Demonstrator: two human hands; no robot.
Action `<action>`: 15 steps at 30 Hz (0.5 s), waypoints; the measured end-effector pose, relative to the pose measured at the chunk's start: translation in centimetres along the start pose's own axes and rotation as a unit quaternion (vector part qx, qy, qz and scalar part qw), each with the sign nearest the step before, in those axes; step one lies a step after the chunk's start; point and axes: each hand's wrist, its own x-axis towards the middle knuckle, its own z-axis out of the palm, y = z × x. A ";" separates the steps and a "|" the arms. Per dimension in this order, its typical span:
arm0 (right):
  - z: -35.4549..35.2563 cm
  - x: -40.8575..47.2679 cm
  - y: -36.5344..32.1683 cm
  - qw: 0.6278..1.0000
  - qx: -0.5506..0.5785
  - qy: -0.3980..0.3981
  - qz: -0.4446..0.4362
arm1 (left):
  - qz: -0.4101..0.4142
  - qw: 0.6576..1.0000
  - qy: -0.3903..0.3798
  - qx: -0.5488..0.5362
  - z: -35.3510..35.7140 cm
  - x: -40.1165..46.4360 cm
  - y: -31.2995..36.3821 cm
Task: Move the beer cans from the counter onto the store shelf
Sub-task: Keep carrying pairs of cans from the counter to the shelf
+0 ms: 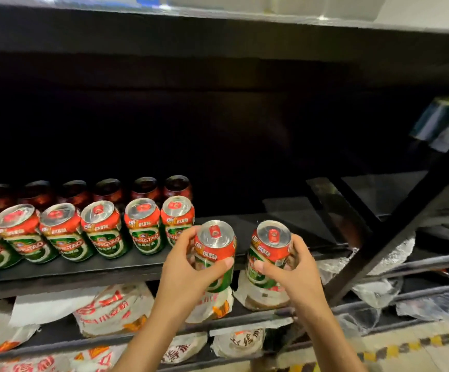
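Red-and-green beer cans are grasped one in each hand: the left can [214, 253] by the left hand [188, 275], the right can [269, 253] by the right hand [295, 272], fingers and thumbs curled round them. Both are held upright at the front edge of the black shelf [110, 267]. A row of cans [102, 232] occupies the shelf's left part; bare board lies open towards the right corner.
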 end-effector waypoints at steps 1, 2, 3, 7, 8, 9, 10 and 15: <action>-0.3 1.2 0.1 1.000 -0.003 -0.004 -0.006 | 0.005 1.000 0.004 0.001 0.7 0.8 -0.1; -0.6 2.4 0.3 1.000 -0.007 -0.008 -0.013 | 0.008 1.000 0.010 0.002 1.5 1.6 -0.2; -0.8 3.5 0.3 1.000 -0.009 -0.012 -0.019 | 0.012 1.000 0.017 0.001 2.2 2.4 -0.4; -1.3 7.5 0.8 0.999 -0.013 -0.031 -0.023 | 0.013 0.999 0.043 -0.002 4.6 5.4 -1.1; -1.2 8.5 1.0 0.999 -0.015 -0.035 -0.023 | 0.015 0.998 0.053 0.000 5.1 6.1 -1.3; -1.2 9.3 1.1 0.999 -0.018 -0.040 -0.020 | 0.017 0.998 0.065 0.004 5.5 6.7 -1.3; -1.1 10.1 1.2 0.999 -0.021 -0.043 -0.017 | 0.017 0.997 0.076 0.013 5.8 7.3 -1.4; -0.7 13.2 2.0 0.999 -0.026 -0.033 -0.001 | -0.010 0.993 0.102 0.053 7.3 9.9 -2.7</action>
